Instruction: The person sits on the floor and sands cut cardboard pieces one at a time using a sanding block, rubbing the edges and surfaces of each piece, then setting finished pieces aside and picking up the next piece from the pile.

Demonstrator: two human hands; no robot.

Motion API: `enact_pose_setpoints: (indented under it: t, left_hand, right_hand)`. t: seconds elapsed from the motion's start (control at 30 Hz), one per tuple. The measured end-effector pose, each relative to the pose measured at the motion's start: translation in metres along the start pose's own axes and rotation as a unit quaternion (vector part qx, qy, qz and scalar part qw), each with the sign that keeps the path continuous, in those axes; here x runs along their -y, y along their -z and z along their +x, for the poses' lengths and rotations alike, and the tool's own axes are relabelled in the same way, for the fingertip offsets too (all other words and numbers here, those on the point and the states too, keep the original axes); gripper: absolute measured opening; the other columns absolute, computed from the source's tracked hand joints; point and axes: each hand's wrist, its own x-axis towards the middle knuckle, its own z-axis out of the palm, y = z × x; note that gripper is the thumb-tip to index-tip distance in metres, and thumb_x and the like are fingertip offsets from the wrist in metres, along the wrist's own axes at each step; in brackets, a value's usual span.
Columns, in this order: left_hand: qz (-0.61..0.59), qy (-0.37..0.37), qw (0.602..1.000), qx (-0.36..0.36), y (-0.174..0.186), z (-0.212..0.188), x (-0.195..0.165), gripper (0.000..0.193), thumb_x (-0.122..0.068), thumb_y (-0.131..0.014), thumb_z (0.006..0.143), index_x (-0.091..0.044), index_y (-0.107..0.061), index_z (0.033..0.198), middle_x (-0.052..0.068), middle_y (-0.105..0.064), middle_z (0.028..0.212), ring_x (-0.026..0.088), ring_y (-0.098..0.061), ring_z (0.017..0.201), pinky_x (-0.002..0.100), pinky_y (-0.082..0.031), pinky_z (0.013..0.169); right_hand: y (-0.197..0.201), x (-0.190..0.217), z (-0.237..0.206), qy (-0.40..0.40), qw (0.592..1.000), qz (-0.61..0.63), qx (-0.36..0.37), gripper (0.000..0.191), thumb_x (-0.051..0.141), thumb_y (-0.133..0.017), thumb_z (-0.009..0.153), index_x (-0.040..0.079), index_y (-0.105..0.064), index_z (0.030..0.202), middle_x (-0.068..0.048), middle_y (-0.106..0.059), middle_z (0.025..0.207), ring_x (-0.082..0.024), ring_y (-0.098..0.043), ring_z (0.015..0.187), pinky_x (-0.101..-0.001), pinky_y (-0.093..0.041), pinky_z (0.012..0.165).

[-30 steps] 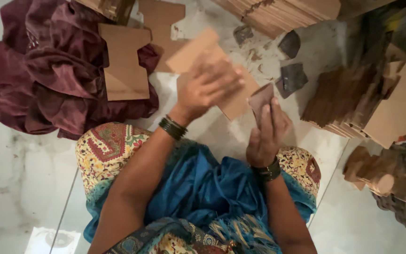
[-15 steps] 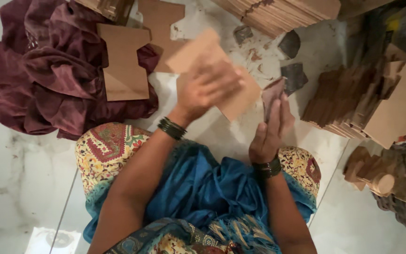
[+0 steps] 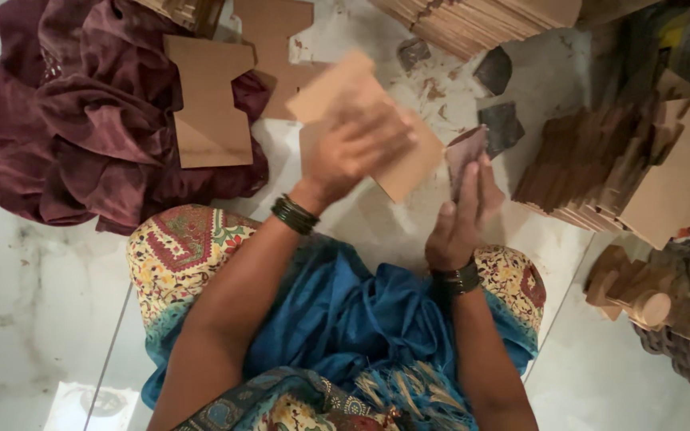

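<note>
Left hand (image 3: 357,148) lies fingers-down across a tan cardboard cutout (image 3: 377,128), closed around it so the panel is held up off the floor, tilted, in front of the knees; motion blur hides the exact finger placement. Right hand (image 3: 461,215) is just right of the cutout, fingers straight and pressed together, thumb side pinching a small dark reddish-brown piece (image 3: 465,152) whose edge touches or nearly touches the cutout's right edge; I cannot tell which. Judgement: one hand steadies the panel while the other brings the small piece to its edge, which fits holding both at chest height instead of on the floor. Left of the cutout, a maroon cloth (image 3: 81,128) lies bunched on the floor with another flat notched cardboard blank (image 3: 209,104) resting on it, within easy reach. Right of the cutout, stacked cardboard blanks (image 3: 600,168) lean in a fanned pile, with a second stack (image 3: 473,20) above it at the frame top. Between the cutout and the right pile, a few dark squares (image 3: 501,124) sit on the pale marble floor (image 3: 25,319), near the right hand.
</note>
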Motion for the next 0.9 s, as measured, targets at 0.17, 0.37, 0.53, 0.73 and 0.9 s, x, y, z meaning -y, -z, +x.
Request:
enact_pose_setpoints:
  t: [0.17, 0.37, 0.53, 0.73, 0.9]
  left_hand:
    - [-0.040, -0.028, 0.997, 0.065, -0.015, -0.012, -0.012, 0.016, -0.020, -0.069, 0.092, -0.021, -0.080, 0.104, -0.004, -0.074, 0.117, 0.027, -0.061, 0.136, 0.061, -0.035, 0.123]
    - [-0.010, 0.037, 0.999, -0.013, -0.002, -0.008, 0.000, 0.024, -0.020, -0.075, 0.096, -0.024, -0.079, 0.119, -0.005, -0.071, 0.132, 0.024, -0.057, 0.137, 0.059, -0.029, 0.125]
    - [0.064, 0.045, 0.997, -0.029, 0.027, 0.001, 0.009, 0.029, -0.020, -0.075, 0.098, -0.025, -0.079, 0.127, -0.004, -0.069, 0.139, 0.023, -0.058, 0.138, 0.052, -0.027, 0.125]
    - [0.018, -0.036, 0.999, 0.005, 0.015, 0.009, -0.006, 0.025, -0.017, -0.074, 0.097, -0.019, -0.077, 0.122, -0.002, -0.071, 0.136, 0.026, -0.060, 0.134, 0.055, -0.032, 0.124]
    - [0.018, 0.053, 0.998, -0.022, 0.027, 0.007, 0.009, 0.032, -0.017, -0.068, 0.094, -0.021, -0.078, 0.124, -0.001, -0.071, 0.134, 0.024, -0.062, 0.132, 0.054, -0.034, 0.122]
  right_hand:
    - [-0.005, 0.004, 0.007, 0.057, 0.993, -0.086, 0.051, 0.045, 0.021, -0.046, 0.109, 0.000, -0.057, 0.147, -0.019, -0.050, 0.157, -0.035, -0.052, 0.131, -0.0471, -0.040, 0.115]
    - [0.000, -0.001, 0.008, 0.064, 0.993, -0.088, 0.035, 0.045, 0.021, -0.046, 0.107, 0.000, -0.059, 0.144, -0.018, -0.052, 0.154, -0.035, -0.052, 0.127, -0.0474, -0.041, 0.113]
    - [0.008, -0.003, -0.002, -0.016, 0.998, -0.050, -0.036, 0.050, 0.021, -0.042, 0.111, -0.005, -0.048, 0.153, -0.020, -0.044, 0.160, -0.039, -0.044, 0.146, -0.0502, -0.035, 0.125]
    - [-0.003, 0.002, -0.003, 0.092, 0.989, -0.092, 0.065, 0.049, 0.020, -0.049, 0.106, -0.006, -0.052, 0.148, -0.023, -0.046, 0.157, -0.038, -0.051, 0.140, -0.0504, -0.039, 0.116]
    - [-0.005, 0.008, 0.004, 0.080, 0.989, -0.086, 0.085, 0.043, 0.015, -0.052, 0.106, -0.001, -0.059, 0.145, -0.018, -0.052, 0.156, -0.037, -0.055, 0.126, -0.0477, -0.043, 0.114]
